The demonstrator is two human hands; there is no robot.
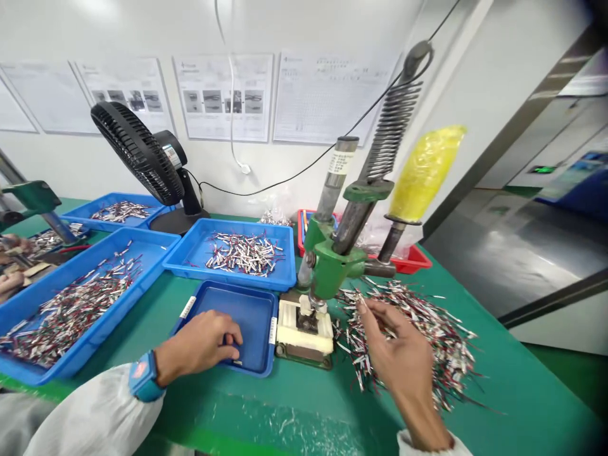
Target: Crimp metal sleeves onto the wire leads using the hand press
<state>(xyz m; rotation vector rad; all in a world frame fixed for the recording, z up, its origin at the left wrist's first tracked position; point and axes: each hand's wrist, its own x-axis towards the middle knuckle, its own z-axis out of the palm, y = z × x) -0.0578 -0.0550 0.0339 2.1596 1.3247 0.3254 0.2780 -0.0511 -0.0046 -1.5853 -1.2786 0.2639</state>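
My left hand [206,342] hangs over a small dark blue tray [256,296], its fingers curled toward the thumb; what they hold, if anything, is hidden. A tiny pale piece [237,362] lies in that tray just below the fingertips. At the near edge of a loose pile of short wire leads [441,335], in white, dark red and black, my right hand [399,348] pinches one lead between thumb and forefinger. Between the hands stands a green hand press [327,266] with a cream-coloured base fixture [304,335]. Its lever has a yellow-wrapped handle [422,171].
Blue trays of wire leads [228,278] stand behind and to the left. A black fan [137,152] is at the back, and a red bin [418,261] sits behind the press. At far left, another person's hand [12,282] works near a second press [35,199].
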